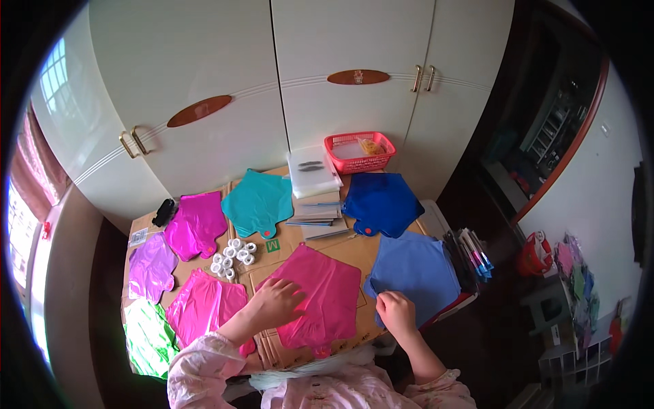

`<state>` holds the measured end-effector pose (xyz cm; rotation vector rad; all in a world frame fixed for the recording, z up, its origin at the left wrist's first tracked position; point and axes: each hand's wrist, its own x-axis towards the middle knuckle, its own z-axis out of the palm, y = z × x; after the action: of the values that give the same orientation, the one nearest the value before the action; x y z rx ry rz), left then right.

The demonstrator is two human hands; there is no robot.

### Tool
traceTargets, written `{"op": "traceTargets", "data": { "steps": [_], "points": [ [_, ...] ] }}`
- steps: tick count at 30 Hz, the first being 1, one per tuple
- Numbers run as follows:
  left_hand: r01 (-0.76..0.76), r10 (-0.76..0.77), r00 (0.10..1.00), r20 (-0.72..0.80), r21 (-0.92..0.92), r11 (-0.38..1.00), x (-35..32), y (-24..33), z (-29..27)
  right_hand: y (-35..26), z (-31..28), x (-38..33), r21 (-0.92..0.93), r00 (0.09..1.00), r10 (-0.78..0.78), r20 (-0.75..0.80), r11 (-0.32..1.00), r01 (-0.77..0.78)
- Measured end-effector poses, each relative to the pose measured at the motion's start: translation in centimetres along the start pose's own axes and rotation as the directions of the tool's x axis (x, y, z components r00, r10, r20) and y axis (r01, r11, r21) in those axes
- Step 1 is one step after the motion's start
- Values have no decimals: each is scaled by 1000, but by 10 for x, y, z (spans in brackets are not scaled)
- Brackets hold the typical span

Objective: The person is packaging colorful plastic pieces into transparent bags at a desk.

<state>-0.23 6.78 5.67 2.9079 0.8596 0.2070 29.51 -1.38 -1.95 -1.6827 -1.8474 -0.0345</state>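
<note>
Flat, shiny five-sided foil sheets with small tabs, like uninflated foil balloons, lie over a cardboard surface (235, 281). My left hand (278, 301) hovers over the left part of a deep pink foil balloon (327, 293), its fingers stretched out and holding nothing I can see. At the left corner of a light blue foil balloon (419, 273), my right hand (396, 311) is closed, with thumb and fingers pinching the edge. Left of my left hand lies a bright pink foil balloon (204, 303), partly covered by my forearm.
Teal (257, 201), dark blue (385, 201), magenta (196, 225), lilac (151, 268) and green (148, 337) foil balloons surround the work area. White tape-like rolls (231, 258) cluster left of centre. Behind are stacked plastic sleeves (313, 178), a red basket (360, 163) and cabinet doors (354, 41).
</note>
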Motion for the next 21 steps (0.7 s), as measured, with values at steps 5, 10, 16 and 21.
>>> {"op": "traceTargets", "data": {
  "steps": [5, 10, 16, 21],
  "points": [
    [-185, 184, 980, -78, -17, 983, 65, 25, 18, 7, -2, 0, 326, 964, 266, -26, 914, -243],
    [-372, 361, 918, -161, -44, 927, 116, 49, 54, 8, -9, 4, 411, 896, 436, 86, 804, -430],
    [-348, 372, 901, -225, 140, 927, 124, 62, 53, 18, -3, 1, 452, 890, 452, 64, 781, -430],
    [-478, 523, 843, -126, 269, 836, 122, 52, 66, 28, 3, -3, 586, 852, 508, 125, 655, -476]
  ]
}}
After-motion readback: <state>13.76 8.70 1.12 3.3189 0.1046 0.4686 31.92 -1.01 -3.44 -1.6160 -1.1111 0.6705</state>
